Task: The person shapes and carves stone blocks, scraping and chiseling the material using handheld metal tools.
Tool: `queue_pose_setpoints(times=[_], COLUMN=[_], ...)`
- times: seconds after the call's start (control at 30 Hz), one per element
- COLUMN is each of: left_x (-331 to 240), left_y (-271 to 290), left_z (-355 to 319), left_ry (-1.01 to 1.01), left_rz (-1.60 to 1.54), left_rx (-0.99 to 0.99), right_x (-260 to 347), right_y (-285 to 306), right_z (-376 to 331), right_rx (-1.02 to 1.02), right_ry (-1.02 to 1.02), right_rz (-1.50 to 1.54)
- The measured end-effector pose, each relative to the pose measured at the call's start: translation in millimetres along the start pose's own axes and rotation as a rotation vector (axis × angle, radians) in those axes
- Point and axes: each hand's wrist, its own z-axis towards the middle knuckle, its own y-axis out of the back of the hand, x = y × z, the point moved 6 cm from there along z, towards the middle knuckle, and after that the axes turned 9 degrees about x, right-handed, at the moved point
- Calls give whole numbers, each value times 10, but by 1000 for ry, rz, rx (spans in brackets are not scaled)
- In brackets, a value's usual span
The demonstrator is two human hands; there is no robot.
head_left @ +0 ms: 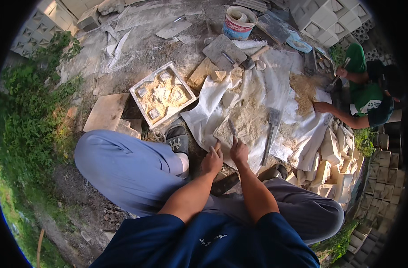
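Observation:
My left hand (212,161) is closed around a short wooden handle (217,145); the rest of that tool is hidden or too small to make out. Close beside it, my right hand (239,152) grips a narrow trowel (232,127), its blade pointing away from me. Both hands are low over the near edge of a white sheet (195,117). Pale, crumbly mix (251,119) lies spread on the sheet beyond the trowel. A long metal straightedge (271,136) rests right of my hands. To the left, a square white mould (139,102) holds yellowish powder around several raised blocks.
A hammer (247,62) and a flat board (224,50) lie farther off, before a bucket (238,27). At right, a person (371,85) in dark and green clothes holds a tool near sandy powder (303,91). Broken pale blocks (331,167) are piled nearer; plants (29,111) edge the left.

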Motion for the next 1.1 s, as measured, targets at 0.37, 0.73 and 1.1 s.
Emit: queue_pose_setpoints(times=[0.37, 0.73, 1.1], left_x=[-1, -108, 1], left_y=[-25, 51, -9], left_z=[-18, -103, -62], left_ry=[25, 44, 48], left_rz=[-5, -4, 17], left_rx=[10, 69, 35], right_x=[-4, 12, -4], right_y=[-48, -25, -72], right_z=[-46, -110, -164], right_rx=[83, 113, 154], right_ry=[-6, -10, -10], right_rz=[-20, -31, -60])
